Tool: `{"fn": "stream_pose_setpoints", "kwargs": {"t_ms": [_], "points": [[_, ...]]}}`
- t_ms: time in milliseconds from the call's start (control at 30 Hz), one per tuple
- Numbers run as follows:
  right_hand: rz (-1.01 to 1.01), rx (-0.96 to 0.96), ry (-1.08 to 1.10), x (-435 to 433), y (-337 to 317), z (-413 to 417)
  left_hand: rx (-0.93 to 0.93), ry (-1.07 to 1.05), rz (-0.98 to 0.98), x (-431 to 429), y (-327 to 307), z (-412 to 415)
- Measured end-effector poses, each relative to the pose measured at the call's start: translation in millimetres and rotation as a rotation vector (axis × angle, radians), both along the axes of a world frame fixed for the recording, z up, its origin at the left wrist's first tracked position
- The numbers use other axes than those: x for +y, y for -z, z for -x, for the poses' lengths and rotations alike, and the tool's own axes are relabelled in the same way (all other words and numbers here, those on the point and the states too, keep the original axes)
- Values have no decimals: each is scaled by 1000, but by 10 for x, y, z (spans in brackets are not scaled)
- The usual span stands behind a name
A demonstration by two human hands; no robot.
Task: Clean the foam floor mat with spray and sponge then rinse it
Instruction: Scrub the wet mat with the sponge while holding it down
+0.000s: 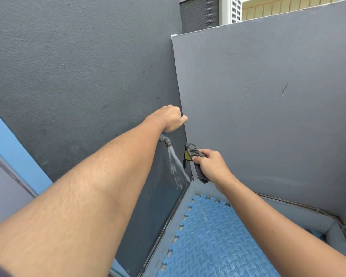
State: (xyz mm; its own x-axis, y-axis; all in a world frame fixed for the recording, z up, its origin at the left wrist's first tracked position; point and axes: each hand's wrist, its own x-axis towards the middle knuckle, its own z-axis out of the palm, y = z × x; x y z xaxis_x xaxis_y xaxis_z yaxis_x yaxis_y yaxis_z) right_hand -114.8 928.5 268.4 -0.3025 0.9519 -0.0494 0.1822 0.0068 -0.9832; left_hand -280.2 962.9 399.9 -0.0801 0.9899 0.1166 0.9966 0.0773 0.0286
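Beside the tap (166, 142), right hand's (212, 166) grip clutches the sponge (190, 154).

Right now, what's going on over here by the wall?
A person is working at a wall tap. Their left hand is closed over the top of it, and water is running from the spout. Their right hand grips a grey and yellow sponge just beside the stream, not clearly in it. The blue foam mat lies on the floor below, in the corner.
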Motion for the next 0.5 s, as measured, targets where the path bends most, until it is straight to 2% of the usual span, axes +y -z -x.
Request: {"fn": "stream_pose_setpoints", "kwargs": {"t_ms": [500], "points": [[33, 19, -11, -14, 21, 20, -26, -24, 15, -14, 7, -11]]}}
